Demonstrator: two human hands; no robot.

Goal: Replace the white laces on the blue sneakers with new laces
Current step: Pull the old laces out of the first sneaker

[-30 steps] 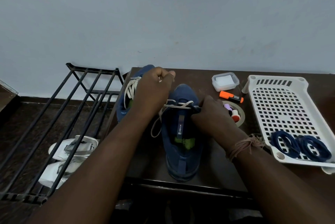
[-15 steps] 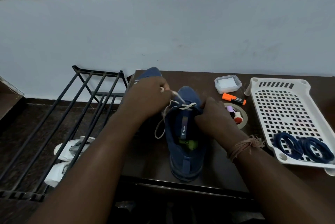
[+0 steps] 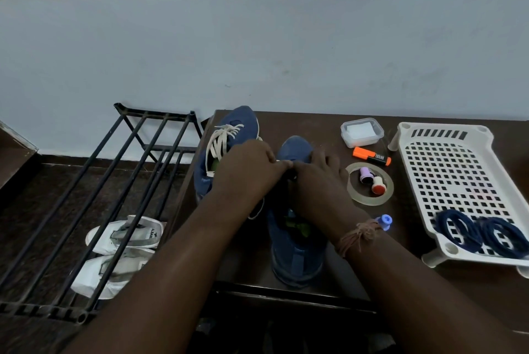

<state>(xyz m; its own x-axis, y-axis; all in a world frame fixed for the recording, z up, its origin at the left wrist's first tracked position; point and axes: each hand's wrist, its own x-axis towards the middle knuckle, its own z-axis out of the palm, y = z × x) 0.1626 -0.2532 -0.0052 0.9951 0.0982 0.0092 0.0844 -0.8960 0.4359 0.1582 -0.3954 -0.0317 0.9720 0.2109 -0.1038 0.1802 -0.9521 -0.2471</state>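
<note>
There is a single view, taken from a wide-angle camera worn on the person's head. It looks forward and steeply down over both forearms, which enter from the bottom edge and meet near the middle of the frame. The dark brown wooden tabletop [image 3: 315,130] lies close below, filling the lower right, with the pale blue-white painted wall [image 3: 257,61] straight ahead taking up the upper half. To the left the view reaches past the tabletop's edge to a black metal bar rack [image 3: 94,196] and the dark floor [image 3: 25,204]. Straight lines bow towards the frame's edges.
</note>
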